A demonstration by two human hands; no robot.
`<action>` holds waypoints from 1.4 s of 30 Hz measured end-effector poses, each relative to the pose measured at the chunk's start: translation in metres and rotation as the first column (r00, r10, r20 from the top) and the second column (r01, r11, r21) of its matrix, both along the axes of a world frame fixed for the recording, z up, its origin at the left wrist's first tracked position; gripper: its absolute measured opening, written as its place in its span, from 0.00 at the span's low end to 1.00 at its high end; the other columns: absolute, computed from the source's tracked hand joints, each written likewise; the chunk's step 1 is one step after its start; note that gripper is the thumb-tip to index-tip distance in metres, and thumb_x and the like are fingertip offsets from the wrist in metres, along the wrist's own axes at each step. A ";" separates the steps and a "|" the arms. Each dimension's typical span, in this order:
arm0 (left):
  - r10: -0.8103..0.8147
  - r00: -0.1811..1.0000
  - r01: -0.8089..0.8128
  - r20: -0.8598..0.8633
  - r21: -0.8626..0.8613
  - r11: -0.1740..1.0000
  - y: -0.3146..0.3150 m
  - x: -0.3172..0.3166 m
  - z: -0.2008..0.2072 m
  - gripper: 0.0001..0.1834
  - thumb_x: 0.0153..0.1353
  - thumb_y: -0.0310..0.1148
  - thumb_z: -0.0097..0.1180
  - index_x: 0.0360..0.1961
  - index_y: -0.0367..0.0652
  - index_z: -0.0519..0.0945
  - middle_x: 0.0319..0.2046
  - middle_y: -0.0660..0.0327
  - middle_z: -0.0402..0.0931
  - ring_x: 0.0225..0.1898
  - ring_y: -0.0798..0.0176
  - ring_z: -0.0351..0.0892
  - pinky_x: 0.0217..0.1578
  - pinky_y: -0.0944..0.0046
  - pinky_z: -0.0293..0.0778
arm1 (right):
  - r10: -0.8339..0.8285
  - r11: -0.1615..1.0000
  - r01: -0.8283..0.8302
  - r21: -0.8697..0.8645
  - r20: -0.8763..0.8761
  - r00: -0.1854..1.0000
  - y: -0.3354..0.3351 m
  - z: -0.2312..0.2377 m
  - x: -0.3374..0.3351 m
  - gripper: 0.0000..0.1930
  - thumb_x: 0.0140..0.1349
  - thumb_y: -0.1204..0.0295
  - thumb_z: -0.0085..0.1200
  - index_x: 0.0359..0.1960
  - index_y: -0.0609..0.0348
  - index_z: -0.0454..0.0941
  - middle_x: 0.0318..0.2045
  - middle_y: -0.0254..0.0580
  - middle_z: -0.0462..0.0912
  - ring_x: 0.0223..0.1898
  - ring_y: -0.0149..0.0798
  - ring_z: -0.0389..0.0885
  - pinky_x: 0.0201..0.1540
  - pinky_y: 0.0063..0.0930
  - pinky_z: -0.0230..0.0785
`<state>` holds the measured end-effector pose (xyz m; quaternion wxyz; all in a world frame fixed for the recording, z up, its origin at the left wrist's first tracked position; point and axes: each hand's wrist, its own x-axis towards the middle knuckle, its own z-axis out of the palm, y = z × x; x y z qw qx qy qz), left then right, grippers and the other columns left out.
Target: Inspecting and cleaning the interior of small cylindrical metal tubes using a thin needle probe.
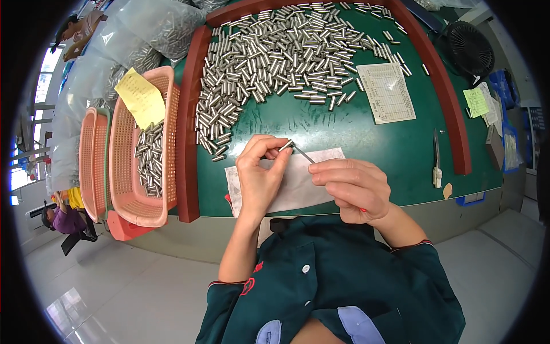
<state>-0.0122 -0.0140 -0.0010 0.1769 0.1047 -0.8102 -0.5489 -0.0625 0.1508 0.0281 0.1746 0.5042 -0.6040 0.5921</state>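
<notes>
My left hand (259, 178) pinches a small metal cylinder (286, 145) between thumb and forefinger, above a white cloth (295, 182) on the green table (355, 137). My right hand (352, 186) holds a thin metal pin tool (303, 153) whose tip touches the cylinder's end. A large heap of the same shiny metal cylinders (281, 51) covers the far part of the table, bounded by a dark red frame (187, 132).
A pink plastic basket (129, 172) with several cylinders and a yellow note (141, 97) sits left of the frame, a second pink basket (93, 163) beside it. A printed sheet (386, 93), a small blade tool (436, 160) and a black fan (470, 49) lie to the right. Clear bags of parts (132, 34) are piled at the back left.
</notes>
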 end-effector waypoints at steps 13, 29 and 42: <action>-0.040 0.998 0.039 -0.041 -0.040 0.998 0.000 0.002 0.003 0.08 0.43 0.18 0.60 0.28 0.34 0.79 0.25 0.60 0.74 0.23 0.70 0.69 0.26 0.73 0.68 | -0.020 0.999 0.021 0.034 -0.007 1.000 -0.005 -0.004 0.001 0.06 0.55 0.78 0.50 0.35 0.64 0.71 0.28 0.46 0.79 0.31 0.46 0.81 0.28 0.31 0.76; 0.115 0.968 -0.161 -0.223 -0.202 0.966 0.000 0.004 0.006 0.09 0.43 0.17 0.60 0.28 0.36 0.78 0.25 0.59 0.73 0.23 0.68 0.72 0.24 0.72 0.70 | -0.142 0.948 0.160 0.276 -0.086 0.986 -0.004 -0.004 0.003 0.13 0.48 0.70 0.60 0.34 0.62 0.75 0.31 0.44 0.77 0.28 0.40 0.79 0.26 0.26 0.73; 0.122 0.985 -0.133 -0.118 -0.089 0.987 -0.001 0.005 0.003 0.08 0.44 0.19 0.61 0.29 0.35 0.80 0.23 0.60 0.73 0.21 0.71 0.69 0.24 0.74 0.67 | -0.170 0.983 0.174 0.052 -0.069 0.983 0.001 0.002 0.000 0.06 0.57 0.74 0.51 0.34 0.65 0.72 0.30 0.49 0.79 0.29 0.45 0.81 0.26 0.27 0.75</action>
